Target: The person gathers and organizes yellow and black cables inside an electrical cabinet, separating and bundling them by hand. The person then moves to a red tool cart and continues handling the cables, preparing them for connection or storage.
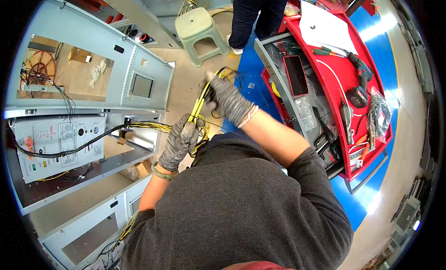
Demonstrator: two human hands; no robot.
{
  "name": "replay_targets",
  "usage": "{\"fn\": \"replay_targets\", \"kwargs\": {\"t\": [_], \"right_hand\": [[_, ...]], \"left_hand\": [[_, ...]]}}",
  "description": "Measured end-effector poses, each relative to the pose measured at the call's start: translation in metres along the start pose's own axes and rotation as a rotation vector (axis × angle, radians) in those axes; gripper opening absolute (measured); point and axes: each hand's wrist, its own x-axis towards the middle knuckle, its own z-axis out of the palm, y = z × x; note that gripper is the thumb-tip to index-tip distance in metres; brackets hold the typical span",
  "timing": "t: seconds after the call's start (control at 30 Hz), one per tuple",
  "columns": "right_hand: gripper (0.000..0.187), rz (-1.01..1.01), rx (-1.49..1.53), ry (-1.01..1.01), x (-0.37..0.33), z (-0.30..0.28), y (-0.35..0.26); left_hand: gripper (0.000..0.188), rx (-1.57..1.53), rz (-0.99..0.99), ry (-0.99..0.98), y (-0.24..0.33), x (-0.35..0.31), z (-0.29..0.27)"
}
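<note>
My left hand [176, 143], in a grey knitted glove, is closed around a bundle of yellow wires [199, 105] in front of my body. The wires stand up out of the fist, and loose loops hang beside it. Higher and to the right, my right hand [230, 100], gloved alike, is closed on the upper part of the same wires. Thin black ends stick out past its fingers, which are partly blurred. A black-wrapped cable harness [95, 142] runs from the left hand across a white control panel [60, 144] at the left.
Grey metal cabinet frames [88, 21] fill the left side. A pale green stool [195, 26] stands ahead, beside another person's dark-trousered legs [260, 9]. At the right is a red tool cart [371, 79] with its drawer [274, 70] pulled out, bearing a cordless drill [360, 68] and a phone [295, 75].
</note>
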Motion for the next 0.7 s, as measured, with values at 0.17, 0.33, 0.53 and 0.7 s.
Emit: {"fn": "replay_targets", "kwargs": {"t": [0.17, 0.33, 0.53, 0.7], "right_hand": [[0.03, -0.045, 0.02, 0.097, 0.011, 0.021, -0.071], [0.034, -0.168, -0.079, 0.036, 0.025, 0.046, -0.08], [0.036, -0.336, -0.257, -0.015, 0.015, 0.084, -0.044], [0.033, -0.492, -0.633, 0.025, 0.006, 0.085, -0.005]], "left_hand": [[0.046, 0.015, 0.047, 0.051, -0.006, -0.014, -0.011], [0.052, 0.008, 0.115, -0.016, -0.016, -0.024, -0.032], [0.056, 0.022, 0.193, -0.145, -0.003, -0.014, -0.036], [0.034, 0.09, 0.175, -0.018, 0.029, 0.003, -0.027]]}}
